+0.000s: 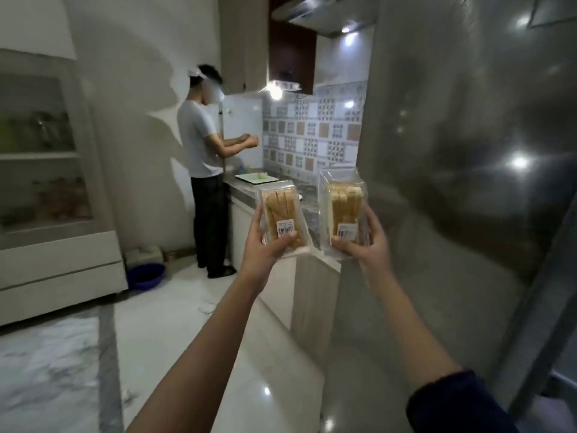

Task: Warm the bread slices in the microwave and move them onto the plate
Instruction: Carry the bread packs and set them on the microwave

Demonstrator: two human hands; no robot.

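Head | left hand (pixel 269 246) grips left bread pack (pixel 278 210) | right hand (pixel 367 245) grips right bread pack (pixel 343 200) | steel door (pixel 468 157) adjacent

A narrow kitchen is shown. The floor (pixel 187 323) is laid in glossy white tile, with a grey marbled strip (pixel 46 370) at the left. A glass-fronted cabinet (pixel 46 151) is set against the pale wall (pixel 137 89). Patterned tiles (pixel 312 132) are fitted behind the grey counter (pixel 309 198), which is lit by a bright lamp (pixel 275 93) (a second spot (pixel 345 29) glows under the hood (pixel 312 9)). A blue basin (pixel 146 276) is placed on the floor.
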